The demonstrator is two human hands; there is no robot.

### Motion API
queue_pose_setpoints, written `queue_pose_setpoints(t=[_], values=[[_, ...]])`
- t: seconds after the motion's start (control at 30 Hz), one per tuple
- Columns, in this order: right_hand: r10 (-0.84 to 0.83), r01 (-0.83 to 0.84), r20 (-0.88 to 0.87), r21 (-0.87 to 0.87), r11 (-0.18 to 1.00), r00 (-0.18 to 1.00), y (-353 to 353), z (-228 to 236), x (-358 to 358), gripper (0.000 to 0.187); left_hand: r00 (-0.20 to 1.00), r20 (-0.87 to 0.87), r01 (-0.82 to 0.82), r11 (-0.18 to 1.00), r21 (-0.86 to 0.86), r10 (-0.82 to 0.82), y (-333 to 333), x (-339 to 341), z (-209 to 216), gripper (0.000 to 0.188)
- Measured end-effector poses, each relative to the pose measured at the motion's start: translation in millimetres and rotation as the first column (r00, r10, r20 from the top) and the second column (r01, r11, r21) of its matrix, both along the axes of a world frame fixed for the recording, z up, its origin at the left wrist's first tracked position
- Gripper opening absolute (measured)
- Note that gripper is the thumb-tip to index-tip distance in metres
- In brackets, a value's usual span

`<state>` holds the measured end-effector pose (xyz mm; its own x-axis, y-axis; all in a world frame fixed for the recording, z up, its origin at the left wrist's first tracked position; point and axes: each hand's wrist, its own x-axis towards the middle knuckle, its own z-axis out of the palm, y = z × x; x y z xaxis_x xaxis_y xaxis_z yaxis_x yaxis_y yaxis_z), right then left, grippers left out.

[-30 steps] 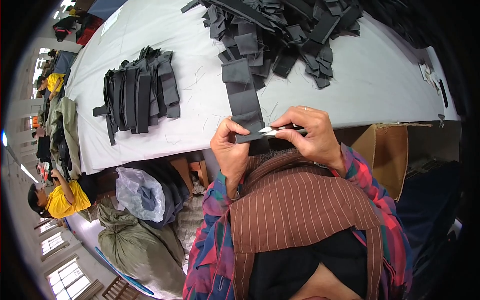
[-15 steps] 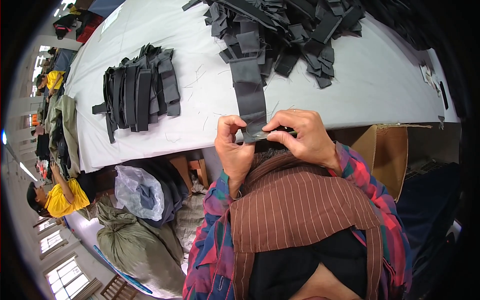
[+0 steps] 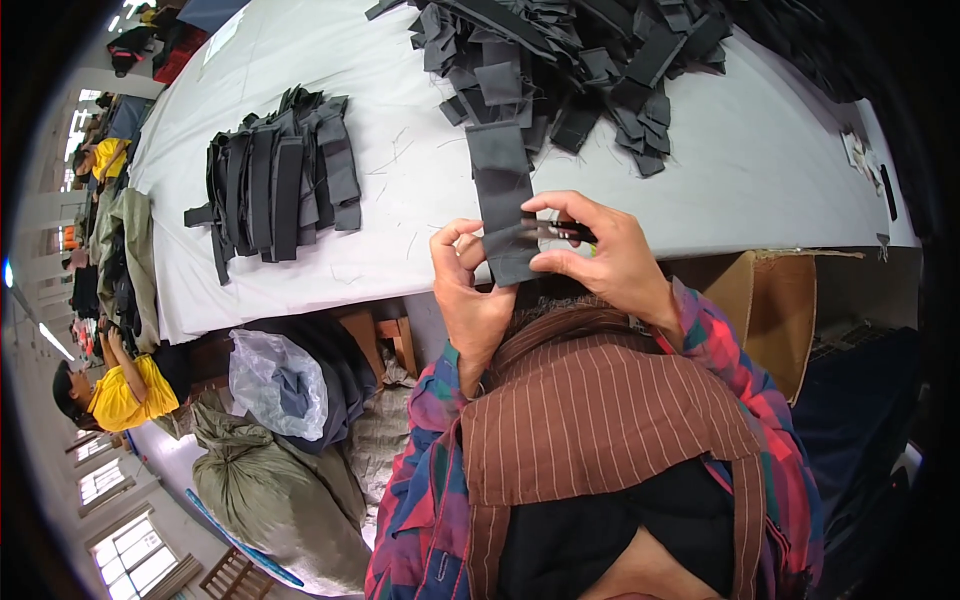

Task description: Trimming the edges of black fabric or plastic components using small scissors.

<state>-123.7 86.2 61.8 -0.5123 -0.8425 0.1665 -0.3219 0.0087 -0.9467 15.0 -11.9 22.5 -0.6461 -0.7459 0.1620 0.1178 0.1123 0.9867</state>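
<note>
A dark grey fabric strip (image 3: 499, 185) runs from the table edge up toward a loose heap of grey and black fabric pieces (image 3: 580, 60). My left hand (image 3: 468, 290) pinches the strip's near end from the left. My right hand (image 3: 605, 255) holds small thread snips (image 3: 552, 232) against the same end, fingers over the cloth. Both hands sit just over the near edge of the white table (image 3: 780, 170). A sorted stack of dark strips (image 3: 275, 180) lies on the table to the left.
A brown cardboard box (image 3: 775, 300) stands below the table at right. Grey-green sacks (image 3: 280, 490) and a clear plastic bag (image 3: 275, 380) sit on the floor at left. A person in a yellow top (image 3: 120, 385) works at far left.
The snips have turned from lying across the strip's end to pointing into it. Both hands have shifted slightly and the strip's near end sits lower between them.
</note>
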Motion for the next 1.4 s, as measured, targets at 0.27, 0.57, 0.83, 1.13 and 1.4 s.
queue_pose_setpoints(t=[0.27, 0.57, 0.83, 1.13, 1.4], values=[[0.249, -0.278, -0.278, -0.069, 0.958, 0.928, 9, 2, 3, 0.024, 0.997, 0.006, -0.079, 0.981, -0.176, 0.081, -8, 3, -12, 0.053], [0.192, -0.228, -0.273, -0.105, 0.968, 0.943, 8, -11, 6, 0.028, 0.988, -0.026, 0.150, 0.888, 0.434, -0.154, -13, 11, -12, 0.023], [0.169, -0.223, -0.341, -0.126, 0.967, 0.925, 8, -9, 3, 0.029, 0.946, -0.312, 0.301, 0.598, 0.743, -0.088, -2, 4, 22, 0.027], [0.124, -0.132, -0.106, -0.068, 0.989, 0.987, 15, 5, -10, 0.026, 0.984, -0.131, 0.175, 0.709, 0.683, -0.117, -3, 3, 15, 0.022], [-0.046, 0.014, -0.533, -0.064, 0.998, 0.845, 10, 3, -22, 0.024, 0.988, -0.097, 0.153, 0.695, 0.703, -0.120, -7, 4, 17, 0.018]])
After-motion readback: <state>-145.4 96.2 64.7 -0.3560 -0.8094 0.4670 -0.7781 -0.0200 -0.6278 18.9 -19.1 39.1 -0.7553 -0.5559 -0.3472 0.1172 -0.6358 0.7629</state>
